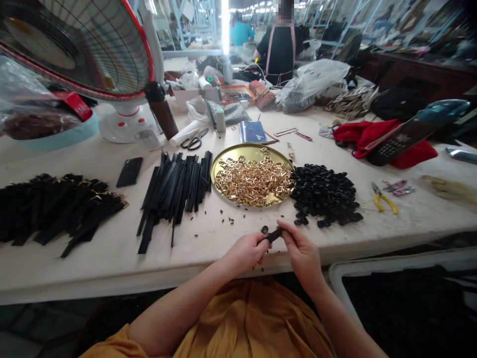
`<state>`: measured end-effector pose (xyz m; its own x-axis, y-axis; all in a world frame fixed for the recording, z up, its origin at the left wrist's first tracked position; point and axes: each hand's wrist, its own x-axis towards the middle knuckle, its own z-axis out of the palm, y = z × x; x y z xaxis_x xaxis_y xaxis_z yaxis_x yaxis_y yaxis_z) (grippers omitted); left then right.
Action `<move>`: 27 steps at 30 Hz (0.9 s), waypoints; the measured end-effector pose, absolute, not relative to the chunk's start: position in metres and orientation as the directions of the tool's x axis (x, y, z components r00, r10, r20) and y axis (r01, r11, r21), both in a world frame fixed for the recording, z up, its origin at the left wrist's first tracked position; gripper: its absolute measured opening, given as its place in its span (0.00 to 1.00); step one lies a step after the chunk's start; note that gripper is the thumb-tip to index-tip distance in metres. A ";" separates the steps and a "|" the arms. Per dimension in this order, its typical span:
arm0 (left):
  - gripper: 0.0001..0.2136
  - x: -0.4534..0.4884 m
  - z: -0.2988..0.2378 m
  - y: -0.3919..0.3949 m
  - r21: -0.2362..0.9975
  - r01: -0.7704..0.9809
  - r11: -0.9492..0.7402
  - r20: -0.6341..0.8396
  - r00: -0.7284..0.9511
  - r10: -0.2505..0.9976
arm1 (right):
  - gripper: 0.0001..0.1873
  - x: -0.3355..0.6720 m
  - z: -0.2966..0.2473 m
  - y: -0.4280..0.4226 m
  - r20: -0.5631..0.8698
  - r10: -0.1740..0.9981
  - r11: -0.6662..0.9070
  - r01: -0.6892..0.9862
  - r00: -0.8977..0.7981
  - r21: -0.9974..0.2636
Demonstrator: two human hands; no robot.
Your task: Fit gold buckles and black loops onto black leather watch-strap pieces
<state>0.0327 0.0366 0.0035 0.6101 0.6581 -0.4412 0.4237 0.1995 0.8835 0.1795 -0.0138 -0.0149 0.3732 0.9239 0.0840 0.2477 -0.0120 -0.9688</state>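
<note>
Close to the table's front edge, a short black strap (274, 234) is stretched between my hands. My left hand (254, 249) is closed around one end, and a small black loop (264, 229) shows by its thumb. The fingers of my right hand (299, 248) pinch the strap's other end. Just beyond lies a round gold tray (214, 185) heaped with gold metal buckles (255, 179). To its right is a pile of small black loops (326, 194). Left of the tray lie loose black strips (179, 184). Farther left are black straps with gold buckles attached (55, 209).
A fan (122, 122) stands at the back left, near a dark bottle (162, 109). Scissors (195, 139), a blue booklet (252, 132) and a phone (129, 172) lie on the table. Yellow-handled pliers (384, 200) are at the right. A white bin (337, 278) stands below. A person (281, 49) is behind.
</note>
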 end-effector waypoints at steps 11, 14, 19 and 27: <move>0.15 0.028 0.008 0.022 0.879 0.467 -0.096 -0.224 0.582 0.782 | 0.14 0.170 -0.031 -0.029 -0.325 0.891 -0.247 -0.263 0.317 -0.933; 0.16 0.026 0.007 0.019 0.873 0.482 -0.080 -0.240 0.566 0.789 | 0.12 0.168 -0.031 -0.031 -0.366 0.902 -0.300 -0.277 0.228 -0.913; 0.19 0.018 0.011 0.023 0.869 0.494 -0.030 -0.286 0.551 0.784 | 0.12 0.167 -0.020 -0.024 -0.354 0.925 -0.331 -0.161 0.140 -0.930; 0.24 0.008 0.016 0.035 0.825 0.562 -0.061 -0.316 0.548 0.775 | 0.16 0.150 -0.018 -0.003 -0.377 0.925 -0.363 -0.181 0.048 -0.914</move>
